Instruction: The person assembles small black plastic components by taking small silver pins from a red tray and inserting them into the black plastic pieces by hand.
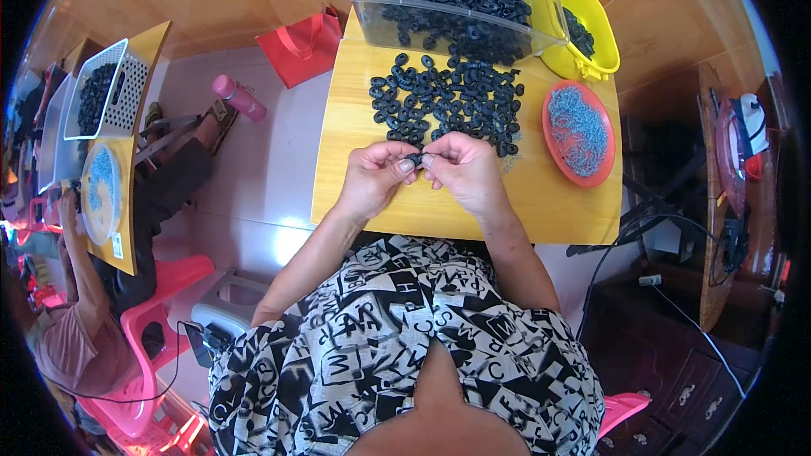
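Observation:
Over the near part of the yellow wooden table (346, 194), my two hands meet at a small black ring-shaped part (414, 158). My left hand (377, 179) is closed, pinching this part between thumb and fingers. On its other side, my right hand (467, 173) has thumb and forefinger pressed together at the part's edge; whatever sits between those fingertips is too small to make out. Just beyond my fingers spread many loose black ring-shaped parts (460, 101). A red oval plate (554, 142) to the right carries a heap of small silvery-grey pieces (578, 128).
At the table's far side stands a clear plastic bin (456, 13) full of black parts, beside a yellow basin (610, 46) with more. A red bag (291, 55) and pink bottle (241, 99) are on the floor. Another person (84, 329) works at a table on the left.

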The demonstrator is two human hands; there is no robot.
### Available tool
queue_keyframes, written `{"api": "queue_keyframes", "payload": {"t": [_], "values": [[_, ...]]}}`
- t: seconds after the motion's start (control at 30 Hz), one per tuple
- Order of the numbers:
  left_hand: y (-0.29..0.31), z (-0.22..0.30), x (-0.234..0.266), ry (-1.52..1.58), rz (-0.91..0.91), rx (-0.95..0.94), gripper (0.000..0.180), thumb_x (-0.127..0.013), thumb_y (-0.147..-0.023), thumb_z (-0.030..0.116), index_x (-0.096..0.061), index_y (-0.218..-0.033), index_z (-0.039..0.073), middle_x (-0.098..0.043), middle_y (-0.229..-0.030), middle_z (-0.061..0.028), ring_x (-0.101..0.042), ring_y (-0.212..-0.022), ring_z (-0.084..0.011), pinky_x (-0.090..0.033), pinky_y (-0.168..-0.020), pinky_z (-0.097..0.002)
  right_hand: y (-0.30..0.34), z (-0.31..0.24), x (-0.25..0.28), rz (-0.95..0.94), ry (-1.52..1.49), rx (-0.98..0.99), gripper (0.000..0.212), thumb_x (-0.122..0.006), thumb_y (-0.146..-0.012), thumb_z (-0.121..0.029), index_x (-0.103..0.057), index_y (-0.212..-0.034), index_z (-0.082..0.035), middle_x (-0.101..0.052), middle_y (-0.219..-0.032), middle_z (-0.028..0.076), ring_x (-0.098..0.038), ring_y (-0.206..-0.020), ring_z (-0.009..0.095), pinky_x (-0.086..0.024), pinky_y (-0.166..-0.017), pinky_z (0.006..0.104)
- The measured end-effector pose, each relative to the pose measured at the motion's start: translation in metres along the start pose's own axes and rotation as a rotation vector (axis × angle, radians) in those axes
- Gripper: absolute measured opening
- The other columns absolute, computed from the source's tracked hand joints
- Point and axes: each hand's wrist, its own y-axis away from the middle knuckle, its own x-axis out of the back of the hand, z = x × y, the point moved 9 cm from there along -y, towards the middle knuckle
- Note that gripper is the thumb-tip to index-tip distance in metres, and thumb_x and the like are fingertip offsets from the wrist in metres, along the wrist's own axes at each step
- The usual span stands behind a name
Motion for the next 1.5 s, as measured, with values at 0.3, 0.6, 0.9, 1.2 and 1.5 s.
{"api": "queue_keyframes", "payload": {"t": [0.3,0.6,0.9,1.2,1.5], "values": [[0.008,0.007,0.005,-0.489,0.127,-0.111,0.014,-0.058,-0.083,-0.007,-0.062,-0.097,-0.006,-0.063,-0.079,-0.0068,-0.055,-0.065,-0.0098,-0.046,-0.060,-0.0217,0.002,0.003,-0.002,0.098,0.330,0.142,0.006,-0.063,-0.079,-0.002,-0.063,-0.083,0.003,-0.065,-0.071,0.007,-0.055,-0.058,0.006,-0.046,-0.051,0.0226],[0.010,0.010,-0.001,-0.495,0.095,-0.101,0.014,-0.057,-0.084,-0.007,-0.062,-0.096,-0.006,-0.062,-0.080,-0.0076,-0.054,-0.065,-0.0102,-0.045,-0.059,-0.0220,-0.004,0.021,-0.001,-0.233,-0.258,-0.150,0.012,-0.062,-0.084,-0.005,-0.062,-0.092,0.003,-0.064,-0.076,0.009,-0.062,-0.065,0.014,-0.053,-0.061,0.0251],[0.013,0.016,-0.011,-0.626,-0.059,-0.212,0.012,-0.060,-0.081,-0.006,-0.065,-0.092,-0.003,-0.062,-0.079,-0.0061,-0.054,-0.066,-0.0102,-0.043,-0.058,-0.0227,-0.004,0.036,-0.011,-0.345,-0.236,-0.264,0.008,-0.064,-0.082,-0.004,-0.058,-0.084,0.001,-0.060,-0.071,0.007,-0.058,-0.060,0.013,-0.051,-0.057,0.0254],[0.008,0.009,-0.017,-0.303,-0.048,-0.169,0.041,-0.062,-0.086,0.010,-0.050,-0.123,-0.003,-0.063,-0.092,-0.0081,-0.056,-0.074,-0.0114,-0.048,-0.068,-0.0246,0.001,-0.038,0.041,-0.099,0.085,0.019,0.009,-0.060,-0.080,-0.004,-0.062,-0.086,0.003,-0.063,-0.070,0.009,-0.062,-0.061,0.014,-0.051,-0.056,0.0253],[0.009,0.001,-0.011,-0.446,0.005,-0.116,0.030,-0.064,-0.085,0.010,-0.058,-0.111,-0.005,-0.064,-0.093,-0.0073,-0.058,-0.079,-0.0100,-0.047,-0.071,-0.0226,-0.055,-0.139,0.272,0.710,0.258,0.349,0.014,-0.061,-0.079,-0.007,-0.064,-0.084,0.006,-0.062,-0.067,0.007,-0.055,-0.060,0.010,-0.044,-0.056,0.0235]]}}
